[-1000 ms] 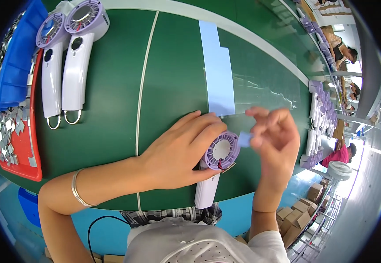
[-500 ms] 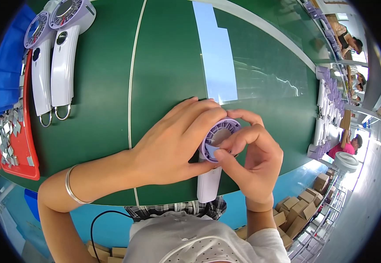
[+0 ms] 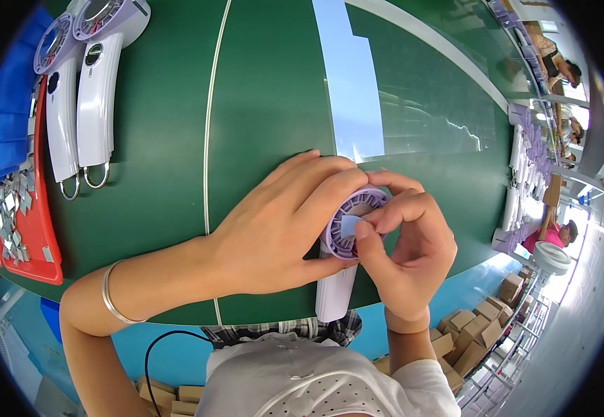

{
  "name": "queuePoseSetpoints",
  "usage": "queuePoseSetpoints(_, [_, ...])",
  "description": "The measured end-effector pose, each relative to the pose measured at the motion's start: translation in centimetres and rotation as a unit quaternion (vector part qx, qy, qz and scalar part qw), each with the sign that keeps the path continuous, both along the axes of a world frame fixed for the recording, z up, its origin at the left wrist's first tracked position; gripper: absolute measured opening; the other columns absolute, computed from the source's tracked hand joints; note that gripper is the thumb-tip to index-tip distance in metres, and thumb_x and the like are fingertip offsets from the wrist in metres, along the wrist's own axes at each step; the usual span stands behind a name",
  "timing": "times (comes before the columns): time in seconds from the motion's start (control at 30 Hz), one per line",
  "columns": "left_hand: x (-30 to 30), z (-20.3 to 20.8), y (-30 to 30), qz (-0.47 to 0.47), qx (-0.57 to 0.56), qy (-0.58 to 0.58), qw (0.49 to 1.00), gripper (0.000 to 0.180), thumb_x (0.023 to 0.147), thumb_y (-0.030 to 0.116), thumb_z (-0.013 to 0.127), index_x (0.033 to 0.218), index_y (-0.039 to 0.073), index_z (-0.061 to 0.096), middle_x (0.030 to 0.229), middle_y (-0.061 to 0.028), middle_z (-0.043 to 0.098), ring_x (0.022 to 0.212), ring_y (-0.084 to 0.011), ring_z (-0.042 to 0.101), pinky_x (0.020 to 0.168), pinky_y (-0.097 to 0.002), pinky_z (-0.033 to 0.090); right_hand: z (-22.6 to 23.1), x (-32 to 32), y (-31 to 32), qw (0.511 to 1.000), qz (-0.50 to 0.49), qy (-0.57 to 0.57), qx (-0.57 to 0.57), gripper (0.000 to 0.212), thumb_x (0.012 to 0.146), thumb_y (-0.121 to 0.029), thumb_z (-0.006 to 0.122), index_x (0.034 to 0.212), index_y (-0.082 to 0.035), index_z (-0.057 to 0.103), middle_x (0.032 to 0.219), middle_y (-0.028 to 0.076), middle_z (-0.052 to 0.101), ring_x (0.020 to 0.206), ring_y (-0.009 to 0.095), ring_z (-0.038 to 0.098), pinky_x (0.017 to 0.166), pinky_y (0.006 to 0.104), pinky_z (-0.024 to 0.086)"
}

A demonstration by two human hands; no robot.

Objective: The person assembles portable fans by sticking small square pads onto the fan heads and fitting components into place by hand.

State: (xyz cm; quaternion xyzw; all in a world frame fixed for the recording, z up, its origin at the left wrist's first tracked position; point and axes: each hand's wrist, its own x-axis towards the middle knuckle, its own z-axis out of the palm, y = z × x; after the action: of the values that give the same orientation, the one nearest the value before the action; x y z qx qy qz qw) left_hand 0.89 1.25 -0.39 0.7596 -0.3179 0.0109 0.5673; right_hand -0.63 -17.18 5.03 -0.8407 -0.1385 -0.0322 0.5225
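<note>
A white and lilac handheld fan (image 3: 335, 295) lies on the green table in front of me, its handle pointing toward my body. My left hand (image 3: 274, 222) is wrapped round the left side of its round head, thumb below and fingers above. Between the thumb and index finger of my right hand (image 3: 417, 243) is a small light blue piece of film (image 3: 348, 226), held over the slotted face of the fan head. Fingers partly cover the centre of that face.
Two similar fans (image 3: 97, 97) lie at the far left, beside a blue bin (image 3: 13, 111) and a red tray (image 3: 45, 233) of small silvery squares (image 3: 15, 208). A light blue sheet (image 3: 354, 90) lies ahead. More fans (image 3: 524, 174) line the right, where people sit beyond.
My right fingers have drawn slightly right and the blue film now stands more upright over the fan face. The left hand keeps its hold on the fan head. The view has shifted a little.
</note>
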Motion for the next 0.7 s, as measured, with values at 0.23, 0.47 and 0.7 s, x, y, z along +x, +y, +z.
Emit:
queuePoseSetpoints(0.23, [0.03,0.00,0.10,-0.012,0.019,0.005,1.000,0.086,0.067,0.017,0.089,0.137,0.002,0.043,0.136,-0.0208,0.053,0.123,-0.0398,0.055,0.112,-0.0534,0.039,-0.26,-0.02,-0.32,1.000,0.004,-0.006,0.007,0.020,0.074,0.013,0.070,0.080,-0.001,0.057,0.080,0.008,0.064,0.110,0.031,0.065,0.077,0.0322,0.053])
queuePoseSetpoints(0.47, [0.03,0.16,0.21,-0.012,0.022,0.007,1.000,0.084,0.067,0.017,0.089,0.136,0.002,0.044,0.135,-0.0205,0.054,0.121,-0.0388,0.056,0.111,-0.0526,0.039,-0.27,-0.15,-0.14,1.000,-0.002,0.001,0.031,0.020,0.074,0.013,0.069,0.081,-0.001,0.057,0.079,0.008,0.062,0.109,0.032,0.065,0.076,0.0318,0.053])
queuePoseSetpoints(0.7, [0.12,0.13,0.15,-0.008,0.020,0.003,1.000,0.084,0.066,0.016,0.090,0.136,0.002,0.045,0.135,-0.0206,0.054,0.121,-0.0390,0.057,0.111,-0.0521,0.040,-0.50,-0.08,-0.27,0.999,-0.004,-0.003,0.039,0.021,0.074,0.013,0.069,0.080,-0.002,0.056,0.078,0.007,0.062,0.107,0.032,0.066,0.086,0.0361,0.053])
